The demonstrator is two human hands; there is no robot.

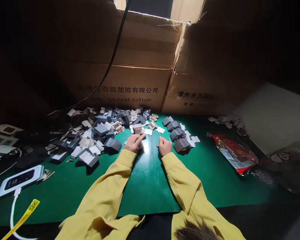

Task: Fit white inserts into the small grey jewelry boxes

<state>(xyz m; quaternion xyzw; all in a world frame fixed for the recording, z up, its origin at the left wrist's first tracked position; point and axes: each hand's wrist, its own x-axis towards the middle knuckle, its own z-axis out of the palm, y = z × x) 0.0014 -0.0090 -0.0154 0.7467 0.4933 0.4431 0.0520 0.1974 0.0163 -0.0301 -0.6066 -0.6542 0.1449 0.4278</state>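
Note:
My left hand (134, 142) lies over the green tabletop with its fingers stretched out toward the right. A small pale piece (141, 145) shows partly from under it; most of that piece is hidden. Just beyond the fingertips sits an open small cardboard box (138, 129) with its pale inside showing. Across a short gap, my right hand (164, 146) rests closed, fingers curled in and thumb side up. Whether anything is inside that fist is hidden. Closest to it on the right is a row of dark grey small boxes (178, 134).
A heap of grey boxes and pale inserts (100, 130) spreads over the left and back. Large cartons (130, 80) wall off the rear, with a black cable (112, 56) hanging before them. A white device (21, 180) lies left, a red plastic packet (236, 153) right.

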